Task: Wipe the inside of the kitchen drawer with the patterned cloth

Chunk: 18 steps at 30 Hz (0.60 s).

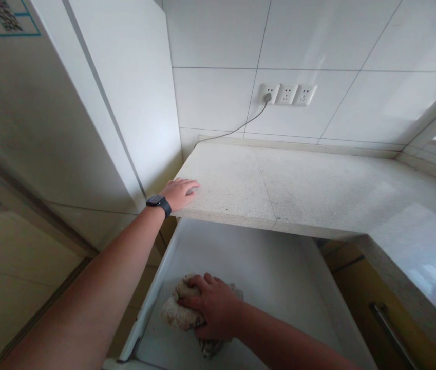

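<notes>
My right hand point(218, 307) is closed around a crumpled, patterned cloth point(179, 311), pressing it to the bottom of a pulled-out white drawer point(271, 272). Parts of the cloth stick out on both sides of the fingers, and the palm hides its middle. On the left end of the pale speckled countertop point(233, 180), near its front edge, rests my left hand point(181, 193). Its fingers lie stretched out on the surface, holding nothing. A dark watch point(158, 204) is on the left wrist.
A tall white cabinet or appliance point(125, 67) stands left of the counter. On the tiled wall are several-holed sockets point(287, 94), one with a plugged-in cord point(229, 132). A yellowish cabinet front with a metal handle point(391, 329) is at the lower right.
</notes>
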{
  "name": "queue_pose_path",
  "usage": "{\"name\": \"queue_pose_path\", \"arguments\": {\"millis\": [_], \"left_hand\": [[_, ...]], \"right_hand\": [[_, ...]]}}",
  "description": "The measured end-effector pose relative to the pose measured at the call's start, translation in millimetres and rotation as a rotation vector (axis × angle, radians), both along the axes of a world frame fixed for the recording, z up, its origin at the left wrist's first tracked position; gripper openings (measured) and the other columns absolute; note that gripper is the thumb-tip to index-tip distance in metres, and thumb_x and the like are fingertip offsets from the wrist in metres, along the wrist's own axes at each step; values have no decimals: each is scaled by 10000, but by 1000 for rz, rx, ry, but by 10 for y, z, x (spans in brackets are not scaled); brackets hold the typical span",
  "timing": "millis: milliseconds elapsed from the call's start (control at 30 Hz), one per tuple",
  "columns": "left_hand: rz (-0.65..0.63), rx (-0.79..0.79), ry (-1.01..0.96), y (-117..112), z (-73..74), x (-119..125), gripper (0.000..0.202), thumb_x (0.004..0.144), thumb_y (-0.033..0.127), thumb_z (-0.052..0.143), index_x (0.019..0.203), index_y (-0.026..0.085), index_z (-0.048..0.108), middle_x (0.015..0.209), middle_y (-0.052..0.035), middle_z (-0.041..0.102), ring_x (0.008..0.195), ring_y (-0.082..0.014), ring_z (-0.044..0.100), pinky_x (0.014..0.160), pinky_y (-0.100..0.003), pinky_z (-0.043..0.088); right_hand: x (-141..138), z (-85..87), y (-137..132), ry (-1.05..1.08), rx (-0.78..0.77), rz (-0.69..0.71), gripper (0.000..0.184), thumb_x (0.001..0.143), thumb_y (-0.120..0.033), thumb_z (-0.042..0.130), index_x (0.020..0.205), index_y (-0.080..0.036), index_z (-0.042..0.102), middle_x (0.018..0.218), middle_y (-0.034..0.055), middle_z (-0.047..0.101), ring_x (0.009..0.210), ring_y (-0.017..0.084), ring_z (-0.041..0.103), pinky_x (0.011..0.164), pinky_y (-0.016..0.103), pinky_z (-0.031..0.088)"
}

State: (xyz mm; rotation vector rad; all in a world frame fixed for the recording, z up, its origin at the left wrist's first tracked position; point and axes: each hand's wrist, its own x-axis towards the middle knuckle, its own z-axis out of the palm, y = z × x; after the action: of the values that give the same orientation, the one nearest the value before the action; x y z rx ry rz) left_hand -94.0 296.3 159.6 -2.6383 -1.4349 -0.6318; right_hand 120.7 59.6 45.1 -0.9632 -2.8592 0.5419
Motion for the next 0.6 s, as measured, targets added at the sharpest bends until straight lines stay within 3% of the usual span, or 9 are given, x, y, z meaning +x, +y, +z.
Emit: {"name": "queue_pose_path", "arguments": {"millis": [600], "left_hand": [[-4, 0, -13, 2, -5, -6, 390, 938, 340, 488, 1304, 332, 624, 1399, 71, 580, 1248, -229, 530, 1071, -426, 382]], "right_hand": [[-1, -34, 4, 2, 9, -2, 799, 677, -630, 703, 1427, -485, 468, 1462, 24, 413, 1096, 321, 503, 840, 552, 516]]}}
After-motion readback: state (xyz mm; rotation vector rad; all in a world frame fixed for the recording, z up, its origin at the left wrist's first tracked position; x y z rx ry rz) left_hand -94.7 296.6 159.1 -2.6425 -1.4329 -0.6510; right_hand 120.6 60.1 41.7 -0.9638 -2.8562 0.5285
